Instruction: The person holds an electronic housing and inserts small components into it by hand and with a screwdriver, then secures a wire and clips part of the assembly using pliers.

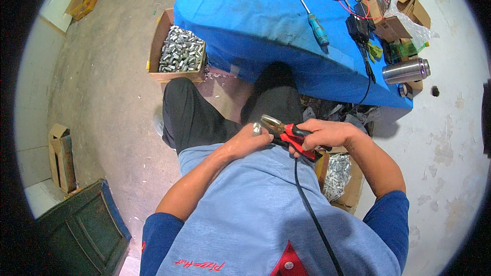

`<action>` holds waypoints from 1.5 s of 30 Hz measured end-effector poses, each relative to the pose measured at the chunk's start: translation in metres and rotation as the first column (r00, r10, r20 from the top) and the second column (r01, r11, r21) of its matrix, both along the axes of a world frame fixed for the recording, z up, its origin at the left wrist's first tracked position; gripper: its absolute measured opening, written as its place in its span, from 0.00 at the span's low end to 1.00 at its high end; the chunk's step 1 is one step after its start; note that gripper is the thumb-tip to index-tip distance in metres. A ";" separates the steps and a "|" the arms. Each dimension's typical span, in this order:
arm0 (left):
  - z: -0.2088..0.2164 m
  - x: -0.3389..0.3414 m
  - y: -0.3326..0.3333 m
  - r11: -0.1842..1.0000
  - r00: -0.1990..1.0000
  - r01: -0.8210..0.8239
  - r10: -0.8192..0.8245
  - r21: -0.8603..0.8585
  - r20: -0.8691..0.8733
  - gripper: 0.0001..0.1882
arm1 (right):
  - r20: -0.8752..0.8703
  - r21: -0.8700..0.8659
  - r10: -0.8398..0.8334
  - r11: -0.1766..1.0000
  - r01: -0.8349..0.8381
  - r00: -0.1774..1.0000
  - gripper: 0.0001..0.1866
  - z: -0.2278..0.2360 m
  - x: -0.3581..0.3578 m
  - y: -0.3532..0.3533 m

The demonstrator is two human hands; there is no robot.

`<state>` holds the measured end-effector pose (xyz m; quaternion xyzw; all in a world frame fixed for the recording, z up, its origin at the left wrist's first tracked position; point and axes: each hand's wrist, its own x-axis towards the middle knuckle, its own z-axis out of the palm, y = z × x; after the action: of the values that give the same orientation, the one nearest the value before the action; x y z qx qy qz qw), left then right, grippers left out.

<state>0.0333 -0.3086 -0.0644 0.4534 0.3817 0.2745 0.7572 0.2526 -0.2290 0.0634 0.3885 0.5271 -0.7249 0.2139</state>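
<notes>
A small silvery metal piece sits in front of the person's waist, pinched in the left hand, its end showing above the fingers. Just to its right are the red-and-black pliers, gripped by their handles in the right hand; whether their jaws bite on anything is too small to tell. Good handling here means a firm pinch low on the piece, fingertips clear of the jaws, and an even squeeze with the pliers square to the metal. Both elbows are bent, the forearms angling inward so the hands nearly meet over the lap. Beyond, at far left, a cardboard box holds similar pieces; at far right, a screwdriver lies on the blue-covered table.
</notes>
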 end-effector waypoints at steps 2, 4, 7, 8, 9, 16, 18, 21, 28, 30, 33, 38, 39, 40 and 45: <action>-0.004 0.001 -0.001 1.000 1.000 -0.019 0.019 0.003 0.012 0.11 | -0.021 0.078 0.073 0.994 -0.071 0.997 0.20 0.001 -0.001 -0.001; -0.010 0.004 -0.002 0.999 0.997 -0.053 0.053 0.007 0.058 0.10 | -0.010 0.124 0.133 0.984 -0.131 0.991 0.19 -0.001 0.000 -0.005; -0.003 0.005 -0.001 0.996 0.991 -0.076 0.071 0.038 0.118 0.09 | 0.018 0.106 0.168 0.980 -0.169 0.986 0.18 0.005 -0.004 -0.009; -0.002 0.003 -0.001 0.999 0.992 -0.049 0.047 0.019 0.113 0.09 | 0.008 0.114 0.164 0.980 -0.164 0.986 0.17 0.004 -0.003 -0.009; 0.000 0.001 0.001 1.000 0.994 -0.024 0.023 0.000 0.108 0.11 | -0.003 0.122 0.161 0.980 -0.159 0.987 0.17 0.001 -0.001 -0.009; -0.006 0.002 0.000 1.000 0.997 -0.009 0.009 0.002 0.079 0.12 | 0.033 0.153 0.193 0.969 -0.196 0.981 0.18 0.008 -0.008 -0.006; -0.006 0.002 -0.001 1.000 0.996 -0.015 0.015 0.002 0.083 0.12 | 0.046 0.175 0.221 0.958 -0.226 0.974 0.18 0.008 -0.009 -0.005; -0.008 0.004 0.000 0.999 0.996 -0.033 0.031 0.027 0.085 0.12 | 0.009 0.181 0.204 0.962 -0.202 0.979 0.18 0.006 -0.007 -0.007; -0.006 0.008 0.002 0.999 0.998 -0.053 0.053 0.005 0.045 0.12 | -0.035 0.152 0.120 0.982 -0.114 0.992 0.18 0.004 -0.007 -0.009; -0.014 0.019 -0.004 0.980 0.992 -0.119 0.122 0.159 -0.007 0.12 | -0.039 0.142 0.118 0.984 -0.111 0.992 0.18 0.008 -0.013 -0.009; -0.014 0.019 -0.001 0.992 0.990 -0.039 0.055 0.121 -0.131 0.12 | -0.061 0.209 0.018 0.978 -0.005 0.998 0.19 0.009 -0.016 -0.012; -0.011 0.012 0.001 0.997 0.981 -0.037 0.049 0.065 -0.186 0.13 | -0.088 0.182 -0.382 0.902 0.392 0.920 0.19 0.020 -0.014 -0.023; -0.013 0.013 0.000 0.995 0.981 -0.047 0.062 0.089 -0.182 0.13 | -0.043 0.147 -0.353 0.923 0.355 0.935 0.19 0.028 -0.017 -0.023; -0.016 0.015 0.000 0.992 0.981 -0.056 0.076 0.113 -0.178 0.14 | 0.033 0.120 -0.240 0.965 0.235 0.970 0.18 0.028 -0.019 -0.023; -0.016 0.016 -0.002 0.989 0.966 -0.097 0.120 0.109 -0.230 0.15 | 0.052 0.014 -0.248 0.969 0.248 0.967 0.23 0.031 -0.012 -0.022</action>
<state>0.0498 -0.3108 -0.0801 0.4975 0.4792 0.2779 0.6676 0.2410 -0.2509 0.0940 0.4714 0.4714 -0.7332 0.1341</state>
